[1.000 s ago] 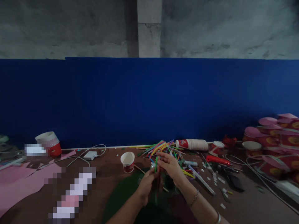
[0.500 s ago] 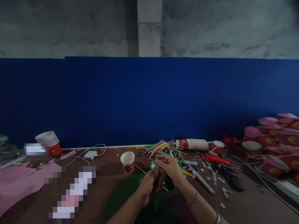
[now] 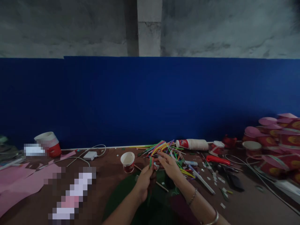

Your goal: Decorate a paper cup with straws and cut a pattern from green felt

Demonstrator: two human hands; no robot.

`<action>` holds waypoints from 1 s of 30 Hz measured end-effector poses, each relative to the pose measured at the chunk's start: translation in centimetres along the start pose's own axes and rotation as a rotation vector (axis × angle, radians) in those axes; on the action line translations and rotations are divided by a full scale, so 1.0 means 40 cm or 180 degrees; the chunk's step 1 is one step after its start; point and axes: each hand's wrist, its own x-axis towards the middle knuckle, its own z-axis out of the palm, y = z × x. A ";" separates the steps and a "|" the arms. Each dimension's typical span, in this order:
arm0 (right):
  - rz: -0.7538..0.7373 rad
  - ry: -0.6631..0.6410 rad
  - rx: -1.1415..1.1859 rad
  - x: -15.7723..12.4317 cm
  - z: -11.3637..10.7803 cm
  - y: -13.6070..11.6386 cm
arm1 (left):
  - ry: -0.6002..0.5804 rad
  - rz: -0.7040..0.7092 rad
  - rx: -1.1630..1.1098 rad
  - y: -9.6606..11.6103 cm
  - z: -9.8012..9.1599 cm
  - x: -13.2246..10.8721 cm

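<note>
My left hand (image 3: 143, 181) is closed around a small green and orange-red strip-like piece (image 3: 151, 162), which sticks up above the thumb. A thin green tail hangs below that hand over the dark green round surface. My right hand (image 3: 171, 168) is just to the right, its fingers stretched out and apart; whether a fingertip touches the piece I cannot tell. Behind both hands lies a loose heap of thin, long coloured strips (image 3: 161, 147). A red and white paper cup (image 3: 127, 164) stands upright left of my hands.
A stack of paper cups (image 3: 193, 144) lies on its side at the back. Right of it are a red-handled tool (image 3: 218, 160), a white stick (image 3: 202, 180) and paper scraps. Red and pink paper lanterns or cups (image 3: 278, 140) pile up far right. Pink sheets (image 3: 21, 184) and a white charger (image 3: 90, 155) lie left.
My left hand has moved slightly left with the green and orange-red piece. My right hand has let go of it, and its fingers have straightened.
</note>
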 end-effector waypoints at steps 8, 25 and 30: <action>-0.0921 -0.0302 -0.2986 -0.025 -0.004 0.052 | 0.0669 0.0190 0.0384 0.043 -0.055 0.027; -0.1195 0.0280 -0.1753 -0.015 -0.003 0.032 | 0.0976 0.0407 0.0622 0.049 -0.039 0.011; -0.1356 0.0080 -0.1563 -0.031 0.007 0.000 | 0.0652 0.0509 0.0450 0.051 -0.021 0.002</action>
